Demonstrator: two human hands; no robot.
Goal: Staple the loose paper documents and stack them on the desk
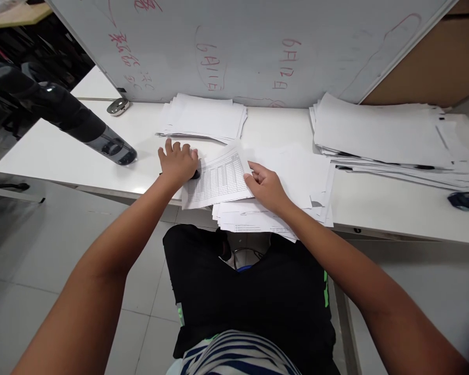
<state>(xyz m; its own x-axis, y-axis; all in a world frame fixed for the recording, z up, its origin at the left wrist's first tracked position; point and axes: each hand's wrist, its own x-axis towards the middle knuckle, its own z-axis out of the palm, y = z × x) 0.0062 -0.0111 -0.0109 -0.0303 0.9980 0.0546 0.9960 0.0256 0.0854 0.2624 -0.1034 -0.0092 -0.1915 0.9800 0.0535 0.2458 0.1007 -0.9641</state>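
A printed sheet with a table grid (221, 177) lies tilted at the front of the desk, partly on other papers. My right hand (268, 186) pinches its right edge between thumb and fingers. At its left edge, my left hand (177, 162) rests palm down with the fingers apart. A small black object (196, 175) pokes out from under that palm; most of it is hidden, so its kind is unclear. Beneath my right hand, a loose pile of white papers (273, 221) overhangs the desk's front edge.
Behind the hands sits a paper stack (203, 115), with a larger one (379, 133) to the right. A dark bottle (89, 127) and a computer mouse (118, 107) stand left. A dark blue object (467, 200) lies far right. The whiteboard (250, 47) rises behind the desk (101, 174).
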